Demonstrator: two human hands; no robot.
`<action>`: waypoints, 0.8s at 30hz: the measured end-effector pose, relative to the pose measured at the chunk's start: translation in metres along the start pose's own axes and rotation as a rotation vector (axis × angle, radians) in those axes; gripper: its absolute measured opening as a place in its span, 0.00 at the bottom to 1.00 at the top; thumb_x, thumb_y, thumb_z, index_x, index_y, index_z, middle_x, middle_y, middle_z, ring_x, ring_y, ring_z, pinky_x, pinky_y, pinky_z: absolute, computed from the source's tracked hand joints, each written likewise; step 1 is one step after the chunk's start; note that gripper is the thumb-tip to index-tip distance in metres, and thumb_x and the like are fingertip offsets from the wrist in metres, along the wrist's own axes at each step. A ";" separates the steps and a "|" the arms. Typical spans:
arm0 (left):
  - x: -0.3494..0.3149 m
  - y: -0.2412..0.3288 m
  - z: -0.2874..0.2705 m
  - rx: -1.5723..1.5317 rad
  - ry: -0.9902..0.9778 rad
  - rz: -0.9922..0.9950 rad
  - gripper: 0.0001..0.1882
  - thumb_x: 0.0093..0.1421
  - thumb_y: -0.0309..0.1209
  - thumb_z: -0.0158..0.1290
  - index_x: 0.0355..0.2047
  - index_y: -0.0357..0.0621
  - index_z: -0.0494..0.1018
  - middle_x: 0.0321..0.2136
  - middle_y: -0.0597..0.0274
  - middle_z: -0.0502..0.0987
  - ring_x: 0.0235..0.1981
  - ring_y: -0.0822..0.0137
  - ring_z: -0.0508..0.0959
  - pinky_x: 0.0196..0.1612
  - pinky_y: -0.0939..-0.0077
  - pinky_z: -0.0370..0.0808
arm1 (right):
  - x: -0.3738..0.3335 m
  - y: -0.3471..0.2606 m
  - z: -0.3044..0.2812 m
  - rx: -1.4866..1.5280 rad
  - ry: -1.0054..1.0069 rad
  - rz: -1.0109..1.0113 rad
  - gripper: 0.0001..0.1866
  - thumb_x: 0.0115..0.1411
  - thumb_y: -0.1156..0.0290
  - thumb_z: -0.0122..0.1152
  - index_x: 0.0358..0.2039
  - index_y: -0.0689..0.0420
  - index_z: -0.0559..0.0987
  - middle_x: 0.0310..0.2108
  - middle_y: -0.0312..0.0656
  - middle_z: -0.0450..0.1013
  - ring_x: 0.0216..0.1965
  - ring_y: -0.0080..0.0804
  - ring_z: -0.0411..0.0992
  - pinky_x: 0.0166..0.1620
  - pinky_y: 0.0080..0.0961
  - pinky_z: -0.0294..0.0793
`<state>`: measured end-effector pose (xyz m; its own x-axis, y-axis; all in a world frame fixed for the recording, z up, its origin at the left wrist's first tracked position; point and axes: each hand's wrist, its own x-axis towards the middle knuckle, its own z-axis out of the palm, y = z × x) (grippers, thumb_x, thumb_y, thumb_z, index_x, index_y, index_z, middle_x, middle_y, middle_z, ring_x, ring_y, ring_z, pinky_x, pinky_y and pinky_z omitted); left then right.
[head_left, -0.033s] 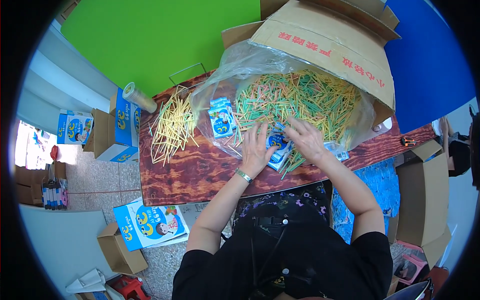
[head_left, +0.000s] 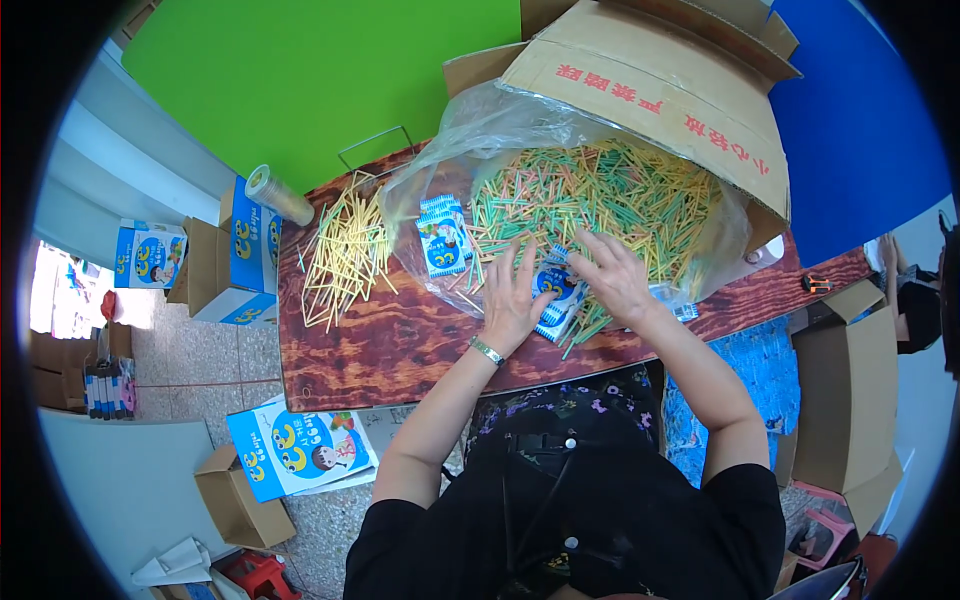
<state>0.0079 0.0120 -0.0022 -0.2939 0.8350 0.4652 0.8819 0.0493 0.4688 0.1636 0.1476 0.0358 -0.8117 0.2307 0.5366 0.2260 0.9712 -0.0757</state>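
My left hand [head_left: 515, 300] lies with fingers spread on a small blue packet [head_left: 553, 290] at the near edge of a heap of green, orange and yellow sticks [head_left: 610, 195]. The heap lies in an open clear plastic bag [head_left: 480, 130] on a dark wooden table [head_left: 400, 350]. My right hand [head_left: 612, 275] is just right of the packet, its fingers curled down on sticks by the packet's top. A few green sticks poke out below the hands. Further left in the bag sits a small stack of blue packets [head_left: 441, 235].
A loose pile of yellow sticks [head_left: 345, 250] lies on the table's left part, near a pale tube [head_left: 278, 195]. A big cardboard box [head_left: 650, 80] lies behind the bag. Blue printed cartons [head_left: 245, 250] stand left of the table, another carton [head_left: 295, 450] on the floor.
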 end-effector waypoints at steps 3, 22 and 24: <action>0.004 0.003 -0.006 0.014 0.014 0.068 0.46 0.45 0.38 0.66 0.64 0.44 0.58 0.57 0.47 0.63 0.53 0.48 0.66 0.55 0.56 0.65 | 0.001 0.001 -0.010 -0.056 0.045 -0.044 0.17 0.49 0.71 0.58 0.41 0.52 0.77 0.32 0.37 0.75 0.35 0.35 0.75 0.34 0.31 0.75; 0.030 -0.001 -0.004 -0.732 -0.224 -0.177 0.10 0.57 0.34 0.60 0.31 0.39 0.78 0.24 0.63 0.77 0.24 0.79 0.72 0.28 0.79 0.68 | 0.021 0.003 -0.028 0.662 -0.177 0.443 0.10 0.58 0.65 0.62 0.31 0.60 0.77 0.25 0.46 0.73 0.28 0.47 0.73 0.33 0.35 0.72; 0.033 -0.004 -0.006 -0.655 -0.285 -0.184 0.10 0.57 0.34 0.61 0.30 0.39 0.78 0.22 0.65 0.77 0.23 0.79 0.72 0.27 0.79 0.68 | 0.017 0.007 -0.022 0.667 -0.165 0.393 0.11 0.58 0.66 0.61 0.28 0.61 0.75 0.24 0.48 0.71 0.28 0.49 0.72 0.32 0.38 0.70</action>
<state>-0.0071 0.0357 0.0157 -0.2305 0.9590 0.1646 0.4006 -0.0606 0.9142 0.1630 0.1573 0.0628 -0.8204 0.5197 0.2384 0.1845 0.6352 -0.7500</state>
